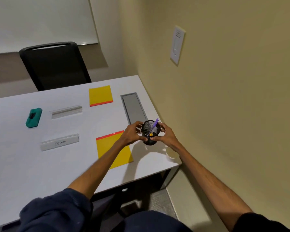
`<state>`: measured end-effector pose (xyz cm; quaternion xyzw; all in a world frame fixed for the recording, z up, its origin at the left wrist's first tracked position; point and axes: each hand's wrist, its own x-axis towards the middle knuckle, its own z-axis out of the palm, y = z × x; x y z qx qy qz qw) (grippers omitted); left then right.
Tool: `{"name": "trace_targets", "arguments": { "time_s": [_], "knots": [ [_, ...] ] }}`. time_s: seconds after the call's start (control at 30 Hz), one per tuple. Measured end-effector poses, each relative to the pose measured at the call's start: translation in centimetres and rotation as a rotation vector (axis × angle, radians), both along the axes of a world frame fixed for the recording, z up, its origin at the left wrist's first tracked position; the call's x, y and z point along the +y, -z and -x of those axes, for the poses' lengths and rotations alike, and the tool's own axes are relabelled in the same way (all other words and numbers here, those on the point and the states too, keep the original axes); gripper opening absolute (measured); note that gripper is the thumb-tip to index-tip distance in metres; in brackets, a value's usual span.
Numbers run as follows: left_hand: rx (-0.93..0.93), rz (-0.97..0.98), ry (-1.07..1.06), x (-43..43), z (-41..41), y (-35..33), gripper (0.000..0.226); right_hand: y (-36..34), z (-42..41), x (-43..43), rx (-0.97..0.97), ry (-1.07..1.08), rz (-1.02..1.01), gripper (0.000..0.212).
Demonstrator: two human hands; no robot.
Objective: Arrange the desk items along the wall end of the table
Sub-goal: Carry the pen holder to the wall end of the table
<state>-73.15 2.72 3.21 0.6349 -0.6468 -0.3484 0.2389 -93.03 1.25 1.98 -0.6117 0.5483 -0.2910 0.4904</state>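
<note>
Both hands, left point(131, 133) and right point(164, 133), clasped around mesh pen cup point(150, 134) near bench point(15, 164) wall end. Notepads, nameplates, eraser point(33, 117) unplaced, spread farther out.

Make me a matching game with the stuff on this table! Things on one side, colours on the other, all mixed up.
Things:
1. eraser
2. pen
3. mesh cup
4. far notepad

Colours:
A. black
B. yellow with an orange edge
C. teal green
D. purple

Pairs: 1-C, 2-D, 3-A, 4-B

The left hand and right hand hold the mesh cup near the wall end of the table.
</note>
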Motion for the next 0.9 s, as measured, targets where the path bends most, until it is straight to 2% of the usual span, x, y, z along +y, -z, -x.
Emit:
{"name": "trace_targets", "arguments": {
  "time_s": [0.4,0.53,0.73,0.9],
  "knots": [
    [0.134,-0.005,-0.112,-10.8,0.5,2.5,0.080,2.1,-2.4,-11.1,-0.022,0.086,0.005,0.084],
    [0.241,-0.019,-0.157,-14.9,0.6,3.4,0.068,3.2,-3.8,-14.9,-0.006,0.136,0.034,0.083],
    [0.389,-0.081,-0.229,-19.3,0.6,4.8,0.055,5.6,-5.8,-18.2,0.103,0.153,0.044,0.083],
    [0.403,-0.141,-0.238,-21.0,0.1,6.0,0.055,7.0,-7.4,-19.3,0.164,0.212,0.038,0.083]
  ]
}}
